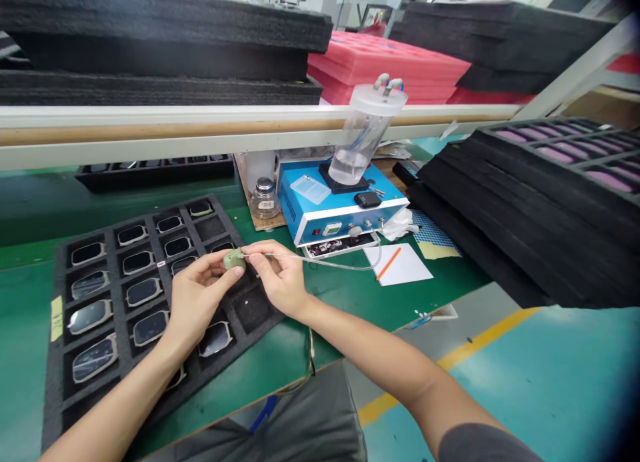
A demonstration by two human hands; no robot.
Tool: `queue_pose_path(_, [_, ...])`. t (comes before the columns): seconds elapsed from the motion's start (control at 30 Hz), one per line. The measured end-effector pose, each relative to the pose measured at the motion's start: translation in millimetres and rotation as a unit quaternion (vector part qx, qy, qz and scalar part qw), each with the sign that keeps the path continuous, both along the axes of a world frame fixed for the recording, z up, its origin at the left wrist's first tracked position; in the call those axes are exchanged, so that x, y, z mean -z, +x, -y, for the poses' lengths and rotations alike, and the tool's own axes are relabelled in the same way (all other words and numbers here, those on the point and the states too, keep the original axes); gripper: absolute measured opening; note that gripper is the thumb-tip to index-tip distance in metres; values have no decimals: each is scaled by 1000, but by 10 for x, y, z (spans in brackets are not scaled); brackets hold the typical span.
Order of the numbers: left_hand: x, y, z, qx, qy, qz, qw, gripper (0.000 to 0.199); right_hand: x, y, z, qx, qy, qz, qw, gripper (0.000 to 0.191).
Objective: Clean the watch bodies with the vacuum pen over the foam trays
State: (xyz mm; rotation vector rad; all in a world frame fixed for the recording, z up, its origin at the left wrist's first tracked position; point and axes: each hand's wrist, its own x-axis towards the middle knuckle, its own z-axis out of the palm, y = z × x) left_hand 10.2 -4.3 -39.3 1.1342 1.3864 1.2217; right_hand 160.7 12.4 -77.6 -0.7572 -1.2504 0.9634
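Casing (233,259), olive-green, held above the foam tray (118,295) of watch cases (143,291). We see the left hand (197,297) pinching it and the right hand (281,275) gripping the clear tube (345,268) near its tip, at the casing. We judge that a snagged tube or slack pinch could drop it.

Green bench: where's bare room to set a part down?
Green bench shows bare between the foam tray and the white paper, below the clear tube in view; another bare strip lies left of the tray. Crowded: the blue box top, with clear cylinder, plastic lid and black case.
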Motion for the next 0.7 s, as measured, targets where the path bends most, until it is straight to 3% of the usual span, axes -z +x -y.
queue_pose_path(0.7, [29, -6, 9, 0, 7, -1, 1000, 46, -15, 1, 3, 6, -14, 16, 1000, 18])
